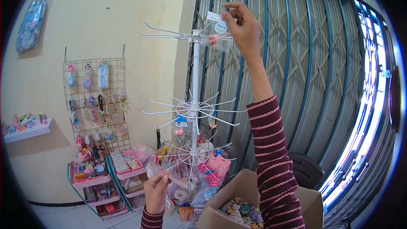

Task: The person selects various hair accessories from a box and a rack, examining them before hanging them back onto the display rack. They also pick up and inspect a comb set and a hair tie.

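Note:
High up, my right hand (243, 23) is at the top tier of a white display rack (196, 68), its thumb and fingers closed at the edge of a clear packet (218, 34) with a round label and a pink item inside. The packet is by the hooks of that tier. Lower down, my left hand (157, 188) is beside the lowest tier, thumb and fingertips pinched together near a hook. What it holds there, if anything, is too small to make out. Bagged items (218, 167) hang from the lowest tier.
An open cardboard box (246, 178) of small colourful items stands at the lower right. Pink trolleys (95, 182) and a wire grid (108, 74) with hanging goods are on the left. A white shelf (29, 131) is on the wall. A folding metal gate (296, 68) is behind the rack.

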Tool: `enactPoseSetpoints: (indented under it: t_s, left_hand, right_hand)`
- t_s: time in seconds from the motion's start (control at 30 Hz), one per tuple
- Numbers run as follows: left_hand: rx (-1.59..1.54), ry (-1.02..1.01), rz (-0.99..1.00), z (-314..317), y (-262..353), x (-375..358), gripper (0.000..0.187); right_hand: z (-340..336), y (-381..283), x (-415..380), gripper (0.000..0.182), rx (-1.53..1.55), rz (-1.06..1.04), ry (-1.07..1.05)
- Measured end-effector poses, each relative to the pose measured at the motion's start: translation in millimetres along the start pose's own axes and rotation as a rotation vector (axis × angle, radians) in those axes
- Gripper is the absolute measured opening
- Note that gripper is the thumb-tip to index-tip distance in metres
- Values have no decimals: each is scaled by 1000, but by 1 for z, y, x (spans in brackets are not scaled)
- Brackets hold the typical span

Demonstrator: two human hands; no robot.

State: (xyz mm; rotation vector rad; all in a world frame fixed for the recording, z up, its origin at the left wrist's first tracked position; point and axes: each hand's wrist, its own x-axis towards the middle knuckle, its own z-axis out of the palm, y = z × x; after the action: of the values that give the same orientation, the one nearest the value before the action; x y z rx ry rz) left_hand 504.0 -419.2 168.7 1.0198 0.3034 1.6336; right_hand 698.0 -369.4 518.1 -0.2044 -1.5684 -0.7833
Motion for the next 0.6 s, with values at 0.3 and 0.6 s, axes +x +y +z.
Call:
enactPoseSetpoints:
  t_s: [0.3, 0.6]
  left_hand:
    - [596, -340, 382, 75, 126, 115, 26]
    - [12, -608, 314, 183, 180, 212, 27]
  right_hand:
    - [17, -16, 14, 26, -40, -55, -72]
    - [27, -15, 15, 26, -44, -78, -122]
